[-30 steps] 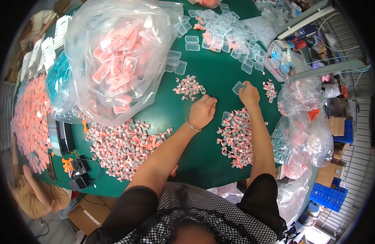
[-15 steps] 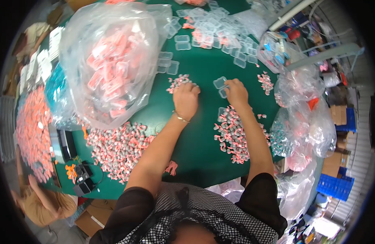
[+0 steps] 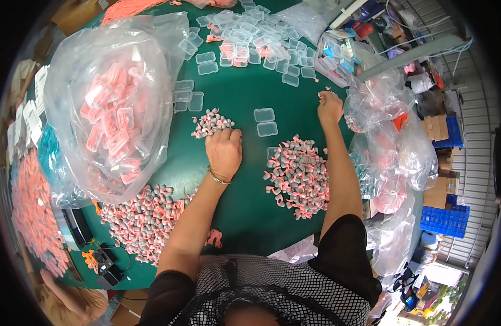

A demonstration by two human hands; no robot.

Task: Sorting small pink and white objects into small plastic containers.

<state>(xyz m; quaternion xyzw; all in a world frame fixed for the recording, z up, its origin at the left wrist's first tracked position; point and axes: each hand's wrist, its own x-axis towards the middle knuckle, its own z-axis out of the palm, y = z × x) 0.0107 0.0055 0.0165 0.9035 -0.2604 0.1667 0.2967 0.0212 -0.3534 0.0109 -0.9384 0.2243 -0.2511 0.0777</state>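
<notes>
My left hand [image 3: 224,155] rests on the green table with its fingers curled against a small heap of pink-and-grey pieces [image 3: 211,123]. Whatever its fingertips hold is hidden. Farther right, my right hand [image 3: 330,107] is closed over the spot of another small group of pieces [image 3: 327,88], mostly covered by it. I cannot make out what its fingers pinch. Between the hands, apart from both, a clear plastic case [image 3: 265,115] lies opened out in two halves. Nearer me, a larger pile of the same pieces [image 3: 296,176] lies beside my right forearm.
Loose clear cases [image 3: 250,32] cover the far table. A big clear bag [image 3: 60,81] of pink-filled cases stands at left, above another wide pile of pieces [image 3: 142,223]. Plastic bags [image 3: 381,157] line the right edge. Another person [image 3: 71,304] sits at lower left.
My right hand has let go of the clear case and moved right to the small group of pieces. My left hand stays by its heap. The whole view has shifted.
</notes>
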